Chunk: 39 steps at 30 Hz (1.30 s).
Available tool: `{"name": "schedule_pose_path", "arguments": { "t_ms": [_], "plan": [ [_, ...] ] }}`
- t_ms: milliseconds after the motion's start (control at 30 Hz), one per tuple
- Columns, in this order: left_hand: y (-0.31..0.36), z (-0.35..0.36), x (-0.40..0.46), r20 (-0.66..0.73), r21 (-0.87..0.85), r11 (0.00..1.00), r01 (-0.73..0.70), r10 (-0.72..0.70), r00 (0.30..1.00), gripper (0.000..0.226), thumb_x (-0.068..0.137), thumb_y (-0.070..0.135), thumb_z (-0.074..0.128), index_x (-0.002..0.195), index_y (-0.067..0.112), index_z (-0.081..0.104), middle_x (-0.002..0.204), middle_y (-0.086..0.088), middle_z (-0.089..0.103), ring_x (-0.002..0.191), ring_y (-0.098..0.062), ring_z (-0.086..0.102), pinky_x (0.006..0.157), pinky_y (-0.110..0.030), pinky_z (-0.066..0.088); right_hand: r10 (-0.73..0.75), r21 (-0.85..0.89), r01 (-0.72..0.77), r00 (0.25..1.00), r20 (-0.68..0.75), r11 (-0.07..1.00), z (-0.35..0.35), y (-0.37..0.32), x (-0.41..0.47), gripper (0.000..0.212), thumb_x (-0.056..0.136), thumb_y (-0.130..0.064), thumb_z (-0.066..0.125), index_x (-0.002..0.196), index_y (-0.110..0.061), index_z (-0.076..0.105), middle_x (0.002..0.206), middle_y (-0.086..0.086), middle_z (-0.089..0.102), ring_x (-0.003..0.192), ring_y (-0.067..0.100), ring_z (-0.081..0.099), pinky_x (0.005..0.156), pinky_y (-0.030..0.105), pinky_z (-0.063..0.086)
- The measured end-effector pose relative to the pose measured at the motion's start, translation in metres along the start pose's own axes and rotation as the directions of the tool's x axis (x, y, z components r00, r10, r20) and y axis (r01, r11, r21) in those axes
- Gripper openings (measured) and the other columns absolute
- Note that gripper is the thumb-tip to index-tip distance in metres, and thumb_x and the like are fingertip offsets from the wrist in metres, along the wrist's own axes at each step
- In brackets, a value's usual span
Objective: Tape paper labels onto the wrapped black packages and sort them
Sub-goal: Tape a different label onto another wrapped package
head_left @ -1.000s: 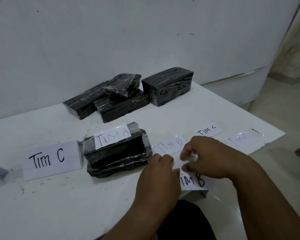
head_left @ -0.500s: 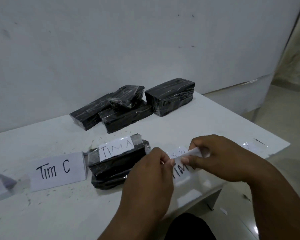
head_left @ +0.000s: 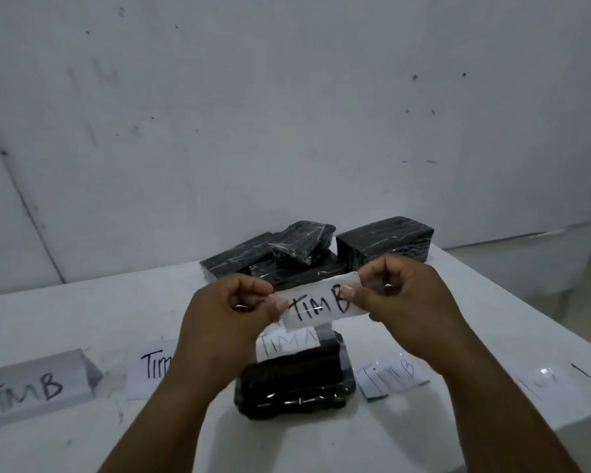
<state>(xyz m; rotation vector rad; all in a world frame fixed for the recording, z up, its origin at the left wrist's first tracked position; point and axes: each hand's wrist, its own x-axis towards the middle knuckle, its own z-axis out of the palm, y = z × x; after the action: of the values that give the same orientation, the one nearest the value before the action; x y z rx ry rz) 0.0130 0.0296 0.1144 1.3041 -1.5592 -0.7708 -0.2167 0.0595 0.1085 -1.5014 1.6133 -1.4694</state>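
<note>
The paper label [head_left: 318, 306] marked "TIM B" is held up in the air above the middle of the counter [head_left: 82, 322], clear of everything on it. The left hand [head_left: 231, 310] pinches its left end between thumb and curled fingers; the right hand [head_left: 398, 295] pinches the right end the same way, so each grip is clenched on the paper (a glint of clear tape shows at both ends).

Directly below sits a wrapped black package [head_left: 296, 380] near the front edge, already bearing a label that reads "TIM A" [head_left: 289, 344]. Behind the hands, at the counter's back edge against the wall, lies a pile of unlabelled black packages [head_left: 321, 247].

Flat on the counter: a "TIM B" slip [head_left: 391, 375] just right of the labelled package, a partly hidden "TIM" sheet [head_left: 151, 373] to its left, a folded "TIM B" card [head_left: 31, 387] at the left edge, and a blurred slip [head_left: 556, 382] at the right edge
</note>
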Motion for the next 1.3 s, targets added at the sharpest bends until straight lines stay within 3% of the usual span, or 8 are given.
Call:
{"name": "schedule_pose_path", "arguments": {
  "t_ms": [100,367,533,633,800,1033,1233,1300],
  "plan": [
    [-0.004,-0.014,0.015,-0.065,-0.097,0.995,0.016,-0.023,0.998,0.022,0.072,0.018,0.091,0.087,0.021,0.074,0.076,0.001,0.078,0.068,-0.011,0.075,0.057,-0.018,0.056,0.004,0.129,0.000,1.000,-0.028,0.992,0.018,-0.004,0.011,0.011,0.080,-0.025,0.086,0.084,-0.024,0.076,0.080,-0.003,0.077,0.078,0.016,0.074,0.065,0.029,0.061],
    [-0.024,-0.019,0.077,-0.157,-0.276,0.961,-0.018,-0.026,0.987,0.014,0.091,0.007,0.074,0.102,0.011,0.067,0.086,-0.007,0.079,0.079,-0.016,0.078,0.060,-0.015,0.057,0.049,0.259,0.026,0.959,-0.279,0.965,0.046,-0.007,0.054,0.006,0.087,-0.023,0.080,0.083,-0.025,0.076,0.077,-0.011,0.078,0.072,0.008,0.074,0.064,0.030,0.062],
    [-0.043,0.017,0.140,0.049,0.168,0.985,-0.040,0.032,0.998,0.029,0.090,0.039,0.074,0.114,0.027,0.061,0.104,0.009,0.069,0.099,-0.015,0.067,0.075,-0.027,0.049,0.150,0.390,0.016,0.908,-0.392,0.921,0.049,0.003,0.086,0.007,0.089,-0.021,0.079,0.086,-0.027,0.075,0.080,-0.009,0.077,0.072,0.006,0.075,0.059,0.022,0.058],
    [-0.050,0.045,0.173,0.289,0.352,0.921,-0.167,0.062,0.955,0.062,0.082,0.058,0.074,0.136,0.037,0.052,0.130,0.007,0.064,0.115,-0.017,0.061,0.091,-0.033,0.053,0.205,0.448,-0.019,0.906,-0.370,0.894,0.057,0.012,0.101,0.009,0.091,-0.017,0.076,0.088,-0.025,0.075,0.086,-0.006,0.077,0.073,0.006,0.075,0.061,0.023,0.058],
    [-0.054,0.084,0.217,0.415,0.648,0.717,-0.257,-0.050,0.909,0.097,0.060,0.091,0.061,0.147,0.054,0.036,0.153,-0.004,0.044,0.141,-0.031,0.036,0.115,-0.048,0.036,0.256,0.494,-0.051,0.898,-0.357,0.868,0.067,0.026,0.118,0.013,0.092,-0.017,0.074,0.087,-0.028,0.072,0.091,-0.002,0.076,0.083,0.014,0.074,0.065,0.027,0.060],
    [-0.061,0.111,0.235,0.474,0.570,0.793,-0.214,-0.104,0.875,0.098,0.051,0.080,0.072,0.139,0.041,0.054,0.143,0.005,0.060,0.138,-0.027,0.046,0.111,-0.046,0.045,0.285,0.493,-0.088,0.896,-0.340,0.866,0.069,0.040,0.120,0.012,0.093,-0.017,0.073,0.089,-0.028,0.073,0.092,-0.002,0.076,0.086,0.016,0.074,0.068,0.030,0.061],
    [-0.056,0.121,0.237,0.349,0.642,0.749,-0.162,-0.097,0.932,0.075,0.054,0.085,0.055,0.120,0.049,0.061,0.125,0.005,0.069,0.109,-0.018,0.062,0.092,-0.033,0.053,0.309,0.513,-0.100,0.889,-0.339,0.853,0.069,0.043,0.116,0.011,0.093,-0.018,0.073,0.090,-0.028,0.073,0.093,-0.002,0.077,0.085,0.015,0.074,0.066,0.028,0.061],
    [-0.052,0.118,0.231,0.311,0.616,0.775,-0.142,-0.075,0.947,0.058,0.059,0.071,0.066,0.110,0.043,0.066,0.116,0.008,0.072,0.102,-0.015,0.064,0.090,-0.030,0.053,0.316,0.526,-0.102,0.888,-0.334,0.844,0.068,0.042,0.112,0.010,0.093,-0.018,0.074,0.091,-0.027,0.074,0.092,-0.002,0.077,0.086,0.015,0.075,0.065,0.027,0.060]
  ]
}}
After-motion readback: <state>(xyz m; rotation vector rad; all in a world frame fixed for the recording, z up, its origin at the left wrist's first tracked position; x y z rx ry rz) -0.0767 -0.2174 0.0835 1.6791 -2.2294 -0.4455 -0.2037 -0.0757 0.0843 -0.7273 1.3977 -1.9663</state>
